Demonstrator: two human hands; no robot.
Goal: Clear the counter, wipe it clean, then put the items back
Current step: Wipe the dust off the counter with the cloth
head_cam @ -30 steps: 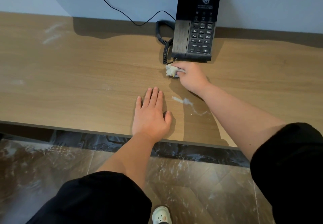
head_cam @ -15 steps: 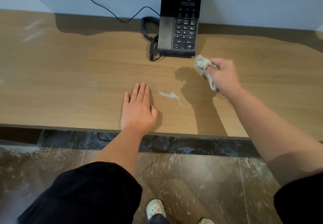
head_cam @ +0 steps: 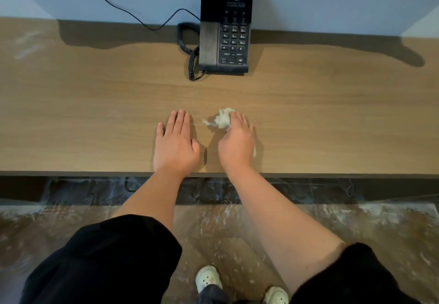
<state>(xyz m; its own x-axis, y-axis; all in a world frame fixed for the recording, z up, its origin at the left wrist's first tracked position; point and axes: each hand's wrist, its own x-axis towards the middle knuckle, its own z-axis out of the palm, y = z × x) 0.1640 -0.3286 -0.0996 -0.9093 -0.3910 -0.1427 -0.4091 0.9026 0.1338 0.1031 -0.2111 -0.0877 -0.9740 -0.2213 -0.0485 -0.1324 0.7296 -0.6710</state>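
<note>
Fingers (head_cam: 240,119) of right hand (head_cam: 236,146) rest over a crumpled pale cloth wad (head_cam: 223,119), pressing it to the desk (head_cam: 332,118). Thumb and index look tucked round it; the other fingers lie nearly straight. Wad pokes out ahead and to the left of these fingers, touching a small white smear (head_cam: 206,122) on its left.

Left hand (head_cam: 175,143) lies just beside, palm down, its 4 fingers (head_cam: 180,119) straight and close together, holding nothing.

Black phone (head_cam: 224,28) stands well ahead of both sets of fingertips, against the wall (head_cam: 332,0), coiled cord (head_cam: 191,65) on its left. Faint white streaks (head_cam: 26,42) lie far left of the left fingers.
</note>
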